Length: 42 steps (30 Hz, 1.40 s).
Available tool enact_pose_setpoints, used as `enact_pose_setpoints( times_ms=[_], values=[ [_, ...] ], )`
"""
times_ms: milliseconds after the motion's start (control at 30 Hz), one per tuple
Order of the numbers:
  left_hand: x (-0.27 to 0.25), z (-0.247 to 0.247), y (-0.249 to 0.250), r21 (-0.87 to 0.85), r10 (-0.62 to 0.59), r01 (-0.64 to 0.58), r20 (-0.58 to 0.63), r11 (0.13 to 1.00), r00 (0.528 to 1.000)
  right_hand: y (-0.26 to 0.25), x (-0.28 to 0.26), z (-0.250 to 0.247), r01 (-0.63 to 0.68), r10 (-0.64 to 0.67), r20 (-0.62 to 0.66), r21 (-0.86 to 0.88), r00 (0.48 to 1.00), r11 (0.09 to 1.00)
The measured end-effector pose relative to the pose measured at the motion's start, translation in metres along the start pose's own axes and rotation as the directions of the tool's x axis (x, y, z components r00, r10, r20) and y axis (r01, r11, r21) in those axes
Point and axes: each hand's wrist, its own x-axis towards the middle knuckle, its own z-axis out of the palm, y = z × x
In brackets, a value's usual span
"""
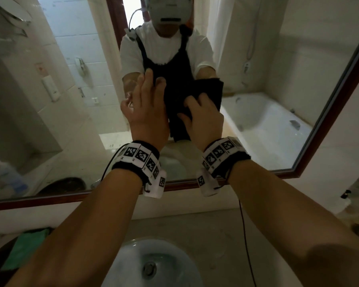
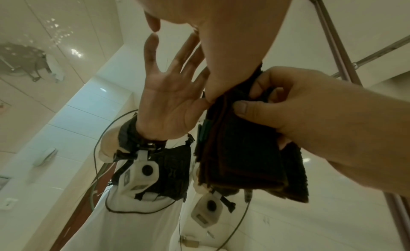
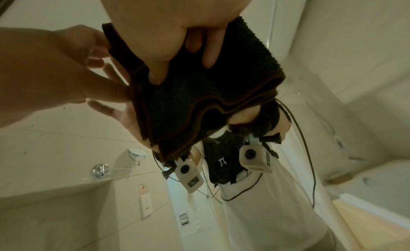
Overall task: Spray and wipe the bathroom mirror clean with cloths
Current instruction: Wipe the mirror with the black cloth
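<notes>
Plainly the wiping step is in hand, though the cloth looks mid-adjustment rather than mid-stroke; both forearms reach up and forward over the basin [image 1: 153, 264] toward the mirror [image 1: 71, 100]. Nearest, the right hand [image 1: 203, 119] is curled round a folded dark cloth [image 1: 174, 104], thumb on one face and fingers [image 3: 208, 49] on the other, pinching its layers just short of the glass; beside it, to its left, the left hand [image 1: 147, 108] is spread with straight fingers, palm toward the mirror, its thumb touching the cloth's edge and gripping nothing. Whether the left fingertips reach the glass I cannot tell. Next, I judge, the cloth must be flattened against the mirror and drawn across it; a green cloth [image 1: 27, 247] lies on the desk well below the left forearm.
</notes>
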Motion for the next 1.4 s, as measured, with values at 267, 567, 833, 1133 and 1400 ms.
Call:
enact_pose_setpoints(
  times_ms=[267,567,833,1133,1400],
  values=[
    [0.002,-0.006,0.015,-0.066,-0.109,0.121,0.159,0.990,0.981,0.039,-0.009,-0.019,0.033,-0.034,0.039,0.010,0.999,0.999],
    [0.004,-0.011,0.073,-0.151,-0.161,0.187,0.171,0.971,0.972,0.148,-0.025,-0.069,-0.117,0.125,0.094,-0.091,0.988,0.989],
    [0.002,-0.002,0.110,-0.146,-0.251,0.278,0.180,0.949,0.951,0.240,-0.031,-0.111,-0.226,0.233,0.056,-0.110,0.971,0.968],
    [0.000,0.002,0.111,-0.123,-0.269,0.291,0.166,0.949,0.949,0.273,-0.041,-0.125,-0.354,0.356,0.000,-0.112,0.934,0.928],
    [-0.001,0.006,0.112,-0.164,-0.258,0.284,0.162,0.945,0.952,0.262,-0.038,-0.117,-0.330,0.331,0.003,-0.080,0.944,0.941]
  ],
)
